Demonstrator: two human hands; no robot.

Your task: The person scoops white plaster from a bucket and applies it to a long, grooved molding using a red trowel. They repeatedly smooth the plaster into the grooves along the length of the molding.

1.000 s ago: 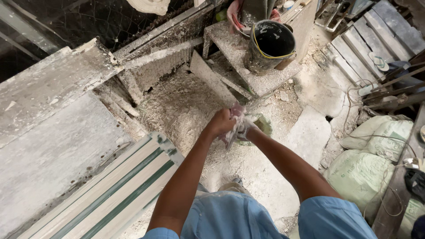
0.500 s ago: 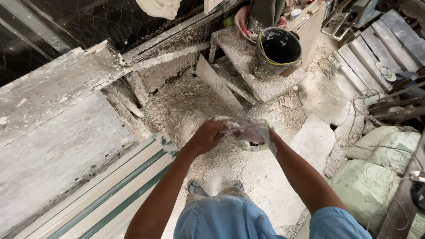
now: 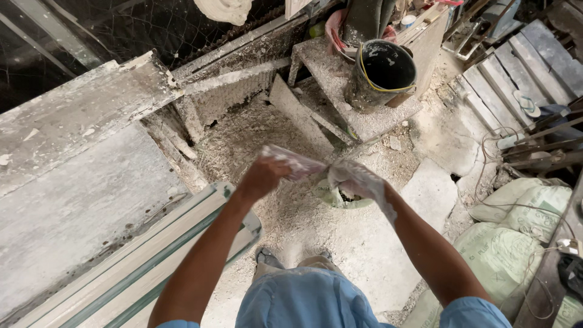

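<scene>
Looking straight down past my blue shirt, both my forearms reach forward and angle inward, so my hands meet over a dusty, rubble-strewn floor. My left hand (image 3: 262, 177) is bare and closed in a fist around one end of a thin, whitish, plaster-smeared glove (image 3: 299, 164). The free part of that glove stretches from my left fist toward my right hand, its long axis running left to right and dipping slightly to the right. My right hand (image 3: 355, 180) wears the same pale, plaster-coated covering down to the wrist; its fingers are curled in, and the stretched end meets them, though I cannot tell exactly how tightly they pinch it.

Directly under my hands, on the floor, sits a small greenish bowl (image 3: 343, 198) caked with white material, partly hidden by my right hand. Further ahead, a black bucket (image 3: 381, 74) with a yellow rim line stands on a plaster-crusted low bench (image 3: 340, 79). To my left lies a long pale moulding with green stripes (image 3: 152, 267), running diagonally beside a grey slab (image 3: 67, 206). To my right are pale green sacks (image 3: 516, 243) and weathered wooden planks (image 3: 522, 67).
</scene>
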